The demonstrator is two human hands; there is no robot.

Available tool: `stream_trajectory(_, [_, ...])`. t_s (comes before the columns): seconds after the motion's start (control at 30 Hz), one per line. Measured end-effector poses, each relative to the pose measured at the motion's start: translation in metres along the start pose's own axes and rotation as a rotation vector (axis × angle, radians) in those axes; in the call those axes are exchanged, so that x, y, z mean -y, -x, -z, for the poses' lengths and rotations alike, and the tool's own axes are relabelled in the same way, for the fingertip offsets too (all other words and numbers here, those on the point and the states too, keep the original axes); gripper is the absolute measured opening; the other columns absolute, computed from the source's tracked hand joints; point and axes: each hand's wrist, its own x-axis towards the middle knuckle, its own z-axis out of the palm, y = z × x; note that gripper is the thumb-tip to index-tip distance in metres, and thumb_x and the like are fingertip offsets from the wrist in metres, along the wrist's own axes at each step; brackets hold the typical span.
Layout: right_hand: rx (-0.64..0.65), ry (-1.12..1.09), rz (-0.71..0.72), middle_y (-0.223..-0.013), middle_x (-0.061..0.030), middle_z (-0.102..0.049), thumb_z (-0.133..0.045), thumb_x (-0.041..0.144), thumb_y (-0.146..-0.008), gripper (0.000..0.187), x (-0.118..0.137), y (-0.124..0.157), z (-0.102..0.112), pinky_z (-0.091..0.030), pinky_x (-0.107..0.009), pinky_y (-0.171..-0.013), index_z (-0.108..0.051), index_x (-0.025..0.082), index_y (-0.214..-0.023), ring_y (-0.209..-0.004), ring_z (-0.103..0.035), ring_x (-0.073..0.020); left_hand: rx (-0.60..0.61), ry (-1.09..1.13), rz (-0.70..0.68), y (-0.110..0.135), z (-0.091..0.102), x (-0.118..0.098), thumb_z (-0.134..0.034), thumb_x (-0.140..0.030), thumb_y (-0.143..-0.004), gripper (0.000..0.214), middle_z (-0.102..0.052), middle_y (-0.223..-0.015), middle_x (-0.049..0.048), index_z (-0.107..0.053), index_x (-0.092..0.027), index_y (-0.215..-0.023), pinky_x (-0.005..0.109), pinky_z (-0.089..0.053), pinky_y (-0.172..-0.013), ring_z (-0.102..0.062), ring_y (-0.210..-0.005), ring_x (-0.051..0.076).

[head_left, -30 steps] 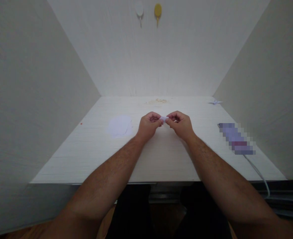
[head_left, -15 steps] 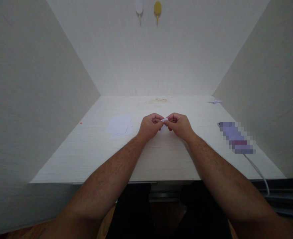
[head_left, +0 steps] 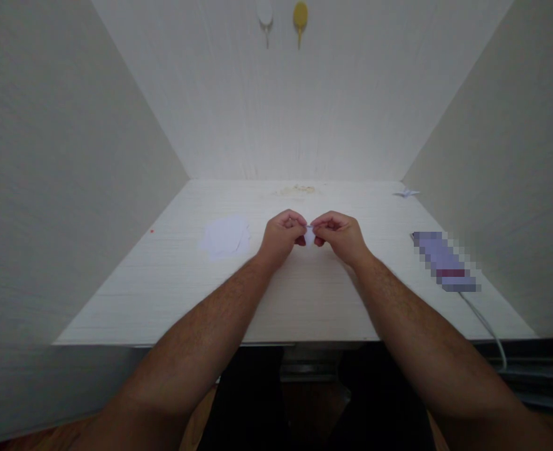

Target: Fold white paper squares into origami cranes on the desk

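Both my hands meet above the middle of the white table (head_left: 304,300). My left hand (head_left: 280,237) and my right hand (head_left: 339,235) are curled, and their fingertips pinch a small white piece of paper (head_left: 309,235) from either side. Most of the paper is hidden by my fingers. To the left of my left hand, a small stack of white paper sheets (head_left: 225,237) lies flat on the table.
A blurred-out oblong object (head_left: 445,262) with a white cable (head_left: 487,329) lies at the right. A small folded paper figure (head_left: 405,193) sits at the far right corner. A yellowish smear (head_left: 296,189) marks the table's back. Two hooks (head_left: 282,15) hang on the rear wall. Walls close both sides.
My hands have drawn slightly closer together on the small paper, and less of it shows between my fingers. Nothing else on the table has moved.
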Motion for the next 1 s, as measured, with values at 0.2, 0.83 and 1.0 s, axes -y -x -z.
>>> stream_trajectory(0.2, [0.004,-0.001,-0.028,-0.051,0.0023,-0.064,-0.069,0.023,-0.064,0.008,0.0011,0.0002,0.0035,-0.047,-0.024,-0.05,-0.07,0.018,-0.07,-0.047,-0.058,-0.0106,-0.009,0.085,0.125,0.0017,-0.0014,-0.0052,-0.067,-0.016,-0.058,0.015,-0.062,-0.057,-0.0014,-0.06,-0.015,-0.071,0.026,-0.05,-0.05,-0.06,-0.049,0.012])
stream_trajectory(0.83, [-0.014,0.161,-0.072,-0.056,0.0009,-0.063,-0.068,0.03,-0.069,0.015,-0.0009,0.0012,0.0021,-0.046,-0.025,-0.048,-0.067,0.017,-0.077,-0.049,-0.057,-0.0116,-0.038,-0.092,0.103,-0.0028,0.0025,0.0027,-0.069,-0.013,-0.066,0.012,-0.061,-0.058,-0.0023,-0.062,-0.015,-0.075,0.022,-0.05,-0.055,-0.057,-0.053,0.009])
stream_trajectory(1.0, [0.01,0.158,-0.217,-0.056,-0.0015,-0.064,-0.069,0.034,-0.071,0.018,-0.0062,-0.0017,0.005,-0.049,-0.026,-0.049,-0.064,0.017,-0.068,-0.049,-0.057,-0.0117,-0.029,-0.19,0.014,-0.0016,0.0015,0.0014,-0.066,-0.011,-0.07,0.006,-0.062,-0.059,-0.0021,-0.063,-0.014,-0.074,0.02,-0.05,-0.053,-0.056,-0.053,0.008])
